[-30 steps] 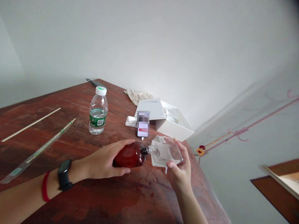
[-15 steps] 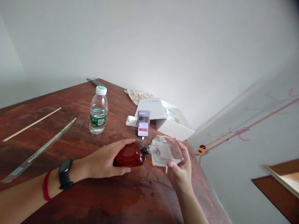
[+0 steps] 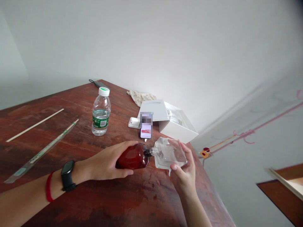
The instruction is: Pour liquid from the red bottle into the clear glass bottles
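My left hand [image 3: 113,160] is wrapped round an amber-brown bottle [image 3: 133,156] that lies tipped with its dark neck to the right. In my right hand [image 3: 183,170] is a clear, squarish glass bottle [image 3: 168,154], its threaded neck pointing left. The two necks meet mouth to mouth, or nearly so; the exact contact is too small to tell. A thin whitish strand hangs under the clear bottle. Both bottles are held above the table, and my right fingers are partly hidden behind the clear one.
On the brown wooden table [image 3: 99,205] stand a water bottle [image 3: 101,113] and a phone [image 3: 146,126] before an open white box [image 3: 180,126]. Left lie a bare chopstick [image 3: 35,125] and wrapped chopsticks [image 3: 44,151]. A cloth [image 3: 140,97] and a dark pouch-like item [image 3: 99,84] are farther back.
The whole view has shifted very slightly. Both hands keep their grip, and the bottles stay neck to neck as before.
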A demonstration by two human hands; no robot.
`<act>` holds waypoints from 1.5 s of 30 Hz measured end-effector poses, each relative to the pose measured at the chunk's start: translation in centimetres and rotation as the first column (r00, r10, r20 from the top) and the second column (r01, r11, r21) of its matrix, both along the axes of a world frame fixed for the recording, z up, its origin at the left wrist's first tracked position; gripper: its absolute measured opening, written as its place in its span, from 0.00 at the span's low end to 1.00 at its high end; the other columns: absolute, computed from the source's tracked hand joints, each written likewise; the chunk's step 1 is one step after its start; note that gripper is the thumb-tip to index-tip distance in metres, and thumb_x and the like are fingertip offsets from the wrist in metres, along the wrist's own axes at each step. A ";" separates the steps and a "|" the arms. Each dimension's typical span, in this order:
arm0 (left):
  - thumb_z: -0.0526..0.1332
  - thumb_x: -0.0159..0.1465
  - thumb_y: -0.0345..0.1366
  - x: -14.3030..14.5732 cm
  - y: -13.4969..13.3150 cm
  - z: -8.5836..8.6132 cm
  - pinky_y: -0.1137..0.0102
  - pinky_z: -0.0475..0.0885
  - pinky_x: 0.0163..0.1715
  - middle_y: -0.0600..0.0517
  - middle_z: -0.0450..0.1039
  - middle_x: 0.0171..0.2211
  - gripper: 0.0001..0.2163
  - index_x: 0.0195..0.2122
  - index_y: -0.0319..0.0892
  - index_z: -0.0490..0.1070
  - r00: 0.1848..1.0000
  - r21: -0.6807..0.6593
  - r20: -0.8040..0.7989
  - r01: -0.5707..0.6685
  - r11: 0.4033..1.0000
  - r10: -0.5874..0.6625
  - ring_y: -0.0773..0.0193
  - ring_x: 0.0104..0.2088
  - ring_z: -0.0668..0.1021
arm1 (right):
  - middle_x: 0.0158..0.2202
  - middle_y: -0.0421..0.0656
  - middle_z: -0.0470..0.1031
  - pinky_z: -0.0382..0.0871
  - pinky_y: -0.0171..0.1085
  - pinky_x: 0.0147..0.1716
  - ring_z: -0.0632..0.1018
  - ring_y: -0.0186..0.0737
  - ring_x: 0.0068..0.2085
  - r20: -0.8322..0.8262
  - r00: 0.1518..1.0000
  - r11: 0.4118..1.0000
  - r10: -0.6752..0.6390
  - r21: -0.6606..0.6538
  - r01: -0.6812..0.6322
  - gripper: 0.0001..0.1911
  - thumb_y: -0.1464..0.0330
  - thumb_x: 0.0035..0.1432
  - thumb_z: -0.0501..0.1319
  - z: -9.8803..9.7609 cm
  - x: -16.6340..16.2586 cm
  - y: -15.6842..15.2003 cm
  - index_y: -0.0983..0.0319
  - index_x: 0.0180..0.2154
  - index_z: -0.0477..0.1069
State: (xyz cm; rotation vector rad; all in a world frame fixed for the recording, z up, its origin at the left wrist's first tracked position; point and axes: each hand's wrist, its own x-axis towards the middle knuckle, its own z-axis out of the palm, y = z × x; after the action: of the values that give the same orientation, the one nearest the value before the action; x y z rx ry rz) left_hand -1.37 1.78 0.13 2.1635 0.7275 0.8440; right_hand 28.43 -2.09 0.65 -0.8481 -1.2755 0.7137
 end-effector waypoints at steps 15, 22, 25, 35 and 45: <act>0.72 0.64 0.46 0.0 0.1 -0.4 0.50 0.70 0.67 0.40 0.71 0.68 0.40 0.73 0.46 0.57 1.000 -0.007 0.006 0.009 1.000 -0.009 0.42 0.64 0.77 | 0.60 0.50 0.83 0.74 0.55 0.57 0.80 0.60 0.61 -0.010 1.000 1.000 0.008 -0.015 -0.008 0.39 0.59 0.47 0.83 0.2 -0.3 -0.2 0.51 0.60 0.75; 0.72 0.64 0.46 0.0 0.1 -0.4 0.51 0.71 0.67 0.41 0.72 0.68 0.39 0.73 0.47 0.57 1.000 -0.005 0.006 0.006 1.000 -0.006 0.42 0.64 0.78 | 0.59 0.52 0.83 0.74 0.61 0.57 0.81 0.65 0.61 0.006 1.000 1.000 -0.016 -0.027 0.016 0.41 0.58 0.44 0.83 0.0 0.1 0.0 0.52 0.59 0.75; 0.72 0.64 0.46 0.0 0.1 -0.4 0.50 0.71 0.67 0.40 0.71 0.68 0.39 0.73 0.47 0.57 1.000 0.000 0.001 0.002 1.000 -0.002 0.41 0.64 0.77 | 0.59 0.52 0.83 0.74 0.62 0.56 0.80 0.66 0.61 0.004 1.000 1.000 -0.017 -0.026 0.017 0.41 0.58 0.44 0.83 -0.1 0.1 0.0 0.52 0.59 0.75; 0.72 0.64 0.46 -0.1 0.1 -0.6 0.50 0.70 0.68 0.40 0.71 0.68 0.40 0.73 0.47 0.56 1.000 -0.016 -0.005 0.009 1.000 -0.009 0.41 0.64 0.77 | 0.60 0.51 0.82 0.74 0.58 0.58 0.81 0.63 0.62 -0.001 1.000 1.000 0.008 -0.006 -0.008 0.40 0.60 0.46 0.83 0.0 0.0 0.0 0.51 0.60 0.74; 0.72 0.65 0.45 -0.1 0.2 -0.6 0.51 0.70 0.68 0.40 0.70 0.69 0.39 0.73 0.45 0.56 1.000 -0.022 -0.013 0.007 1.000 -0.007 0.42 0.65 0.77 | 0.60 0.50 0.82 0.75 0.56 0.58 0.79 0.61 0.64 -0.008 1.000 1.000 0.022 0.004 -0.021 0.39 0.61 0.48 0.83 -0.1 0.0 -0.1 0.51 0.61 0.75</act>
State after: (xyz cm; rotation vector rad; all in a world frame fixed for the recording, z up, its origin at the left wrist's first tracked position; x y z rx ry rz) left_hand -1.49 1.94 -0.50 2.1532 0.7320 0.8149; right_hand 28.43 -2.15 0.56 -0.8285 -1.2801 0.7307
